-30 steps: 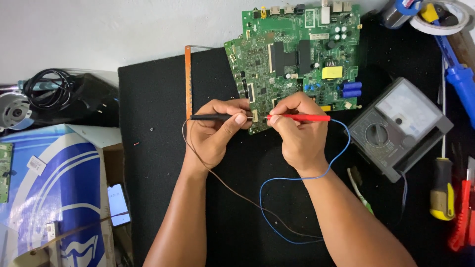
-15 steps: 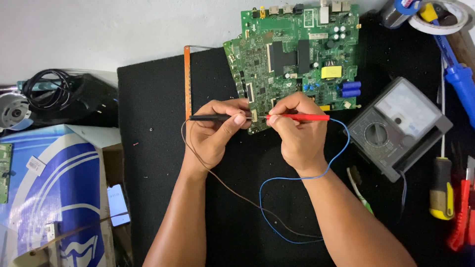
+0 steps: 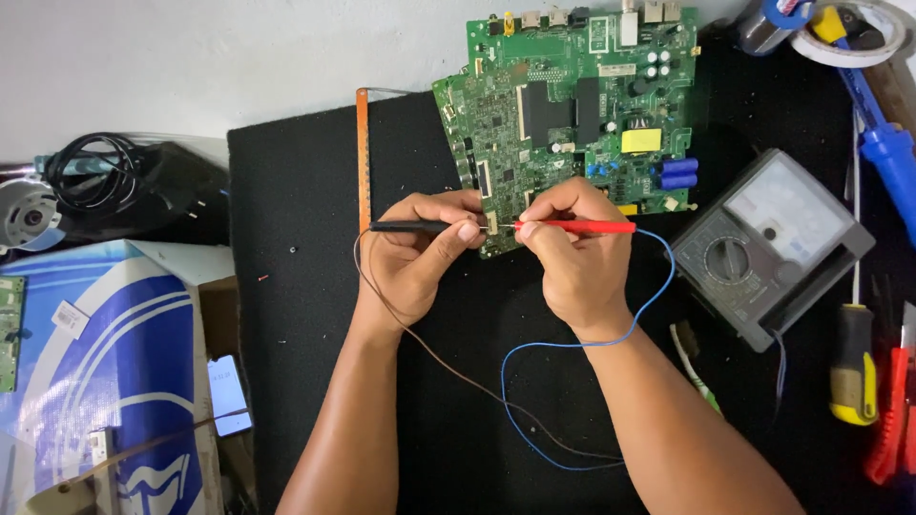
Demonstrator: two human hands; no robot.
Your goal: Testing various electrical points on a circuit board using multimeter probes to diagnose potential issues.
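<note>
I see a black mat (image 3: pixel 315 191) spread over the desk (image 3: pixel 191 57), running under both hands and well beyond them on every side. Far off to the outer side of my left hand lies a blue-and-white box (image 3: pixel 105 381); I cannot tell what is in it, only that a small phone (image 3: pixel 227 395) lies at its near edge. Just beyond the hands sits a green circuit board (image 3: pixel 563 114), tilted, its lower corner touching the fingertips. To the outer side of my right hand is a grey analogue meter (image 3: pixel 768 243), near but apart.

My left hand (image 3: pixel 412 257) is closed around a black probe (image 3: pixel 410 227), pinched between thumb and fingers, and a brown lead (image 3: pixel 448 367) trails from it past the wrist. My right hand (image 3: pixel 572 257) is closed the same way on a red probe (image 3: pixel 582 227), with a blue lead (image 3: pixel 658 286) looping round that wrist. The two probe tips meet at the board's lower edge, between the hands.

An orange strip (image 3: pixel 363 153) lies beyond my left hand. Past the meter lie a yellow-handled screwdriver (image 3: pixel 854 372) and red-handled pliers (image 3: pixel 892 410). A coiled black cable (image 3: pixel 91 172) rests far out on the left.
</note>
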